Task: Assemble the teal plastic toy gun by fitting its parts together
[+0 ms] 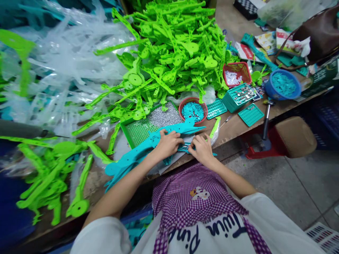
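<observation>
My left hand bends its fingers over a long turquoise plastic part at the table's front edge. My right hand pinches at the same part from the right, thumb and forefinger close to its middle. Between the hands, a small silvery piece shows in a recess of the part. What lies under the fingertips is hidden. Several more turquoise plastic parts lie stacked beneath and beyond my left hand and forearm.
A green tray with small metal pieces and a red basket of turquoise bits stand just behind. Bright green parts pile high at the back. Rightward are a teal box, a hammer and a blue bucket.
</observation>
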`<state>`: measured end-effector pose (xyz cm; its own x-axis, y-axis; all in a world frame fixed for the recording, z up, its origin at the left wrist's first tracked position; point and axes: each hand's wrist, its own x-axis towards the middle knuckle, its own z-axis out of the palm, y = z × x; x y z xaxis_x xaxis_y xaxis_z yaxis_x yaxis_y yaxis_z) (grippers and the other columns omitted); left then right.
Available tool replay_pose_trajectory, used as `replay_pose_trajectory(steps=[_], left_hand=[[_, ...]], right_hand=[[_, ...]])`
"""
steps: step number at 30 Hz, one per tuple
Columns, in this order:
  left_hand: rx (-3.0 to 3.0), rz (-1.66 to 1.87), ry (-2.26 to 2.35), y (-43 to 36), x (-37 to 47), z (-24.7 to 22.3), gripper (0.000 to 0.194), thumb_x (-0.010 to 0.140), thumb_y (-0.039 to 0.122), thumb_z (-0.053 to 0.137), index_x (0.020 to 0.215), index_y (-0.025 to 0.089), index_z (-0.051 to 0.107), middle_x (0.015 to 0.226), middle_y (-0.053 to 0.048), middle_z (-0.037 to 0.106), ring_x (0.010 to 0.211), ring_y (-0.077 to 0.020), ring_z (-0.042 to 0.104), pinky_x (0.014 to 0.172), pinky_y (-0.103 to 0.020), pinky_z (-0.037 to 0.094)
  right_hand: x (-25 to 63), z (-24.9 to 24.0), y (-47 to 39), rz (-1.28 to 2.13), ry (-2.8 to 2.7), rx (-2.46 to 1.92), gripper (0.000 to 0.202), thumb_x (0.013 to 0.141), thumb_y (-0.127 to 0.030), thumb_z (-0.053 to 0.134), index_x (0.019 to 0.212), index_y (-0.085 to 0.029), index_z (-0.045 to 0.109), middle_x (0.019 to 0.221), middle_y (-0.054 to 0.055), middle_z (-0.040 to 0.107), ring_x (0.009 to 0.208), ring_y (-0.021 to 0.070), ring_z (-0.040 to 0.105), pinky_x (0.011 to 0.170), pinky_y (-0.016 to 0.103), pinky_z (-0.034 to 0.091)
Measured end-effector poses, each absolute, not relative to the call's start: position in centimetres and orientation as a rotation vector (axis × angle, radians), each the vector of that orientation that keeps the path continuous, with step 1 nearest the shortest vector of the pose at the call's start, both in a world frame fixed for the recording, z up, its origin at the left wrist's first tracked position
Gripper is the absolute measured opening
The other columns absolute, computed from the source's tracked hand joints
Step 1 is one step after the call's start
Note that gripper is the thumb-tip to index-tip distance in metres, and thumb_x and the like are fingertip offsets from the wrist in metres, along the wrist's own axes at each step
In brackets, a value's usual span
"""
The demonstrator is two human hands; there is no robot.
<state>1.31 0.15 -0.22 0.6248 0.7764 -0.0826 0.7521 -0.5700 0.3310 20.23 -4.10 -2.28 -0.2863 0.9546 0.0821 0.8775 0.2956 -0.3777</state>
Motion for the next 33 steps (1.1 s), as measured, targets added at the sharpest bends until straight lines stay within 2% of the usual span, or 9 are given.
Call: replay_pose_trajectory(steps=[8, 15, 20, 27, 33], left_hand=[[2.523, 0.095, 1.254, 0.0, 1.4, -0.4, 0.030, 0.084, 0.009, 0.047, 0.088, 0.022, 0.073, 0.087, -0.008, 0.066, 0.095, -0.0269, 0.055, 0.089, -0.053, 0.025], [2.512, 0.095, 1.231, 0.0, 1.5, -0.2, 0.029, 0.085, 0.009, 0.046, 0.085, 0.022, 0.072, 0.088, -0.009, 0.066, 0.094, -0.0269, 0.055, 0.089, -0.053, 0.025], [2.485, 0.089, 1.232, 0.0, 1.6, -0.3, 0.029, 0.084, 0.010, 0.047, 0.086, 0.022, 0.073, 0.088, -0.009, 0.066, 0.094, -0.0274, 0.055, 0.089, -0.053, 0.025], [2.524, 0.138, 1.260, -0.4, 1.6, -1.0, 0.029, 0.083, 0.008, 0.047, 0.084, 0.023, 0.071, 0.087, -0.008, 0.067, 0.096, -0.0266, 0.054, 0.089, -0.052, 0.025], [2.547, 0.111, 1.273, -0.6, 1.9, -0.8, 0.028, 0.083, 0.006, 0.047, 0.084, 0.022, 0.070, 0.088, -0.009, 0.067, 0.095, -0.0268, 0.053, 0.088, -0.053, 0.025]], right_hand=[[19.8, -1.3, -3.7, 0.397, -2.340, -1.761, 0.018, 0.092, -0.023, 0.053, 0.077, -0.019, 0.063, 0.092, 0.007, 0.066, 0.095, 0.0236, 0.060, 0.109, 0.056, 0.027], [23.5, -2.0, -4.7, 0.471, -2.506, -1.286, 0.022, 0.097, -0.025, 0.048, 0.102, -0.018, 0.069, 0.110, 0.011, 0.066, 0.111, 0.0223, 0.060, 0.113, 0.052, 0.032], [24.3, -2.6, -5.0, 0.429, -2.538, -1.175, 0.026, 0.098, -0.026, 0.046, 0.105, -0.020, 0.070, 0.116, 0.012, 0.066, 0.117, 0.0221, 0.060, 0.113, 0.053, 0.034], [24.0, -3.2, -5.4, 0.307, -2.529, -1.179, 0.028, 0.099, -0.023, 0.044, 0.108, -0.018, 0.070, 0.111, 0.012, 0.071, 0.122, 0.0238, 0.059, 0.118, 0.057, 0.027], [24.5, -3.1, -5.4, 0.286, -2.628, -1.126, 0.028, 0.099, -0.028, 0.046, 0.115, -0.020, 0.068, 0.118, 0.012, 0.070, 0.127, 0.0248, 0.055, 0.118, 0.060, 0.026]])
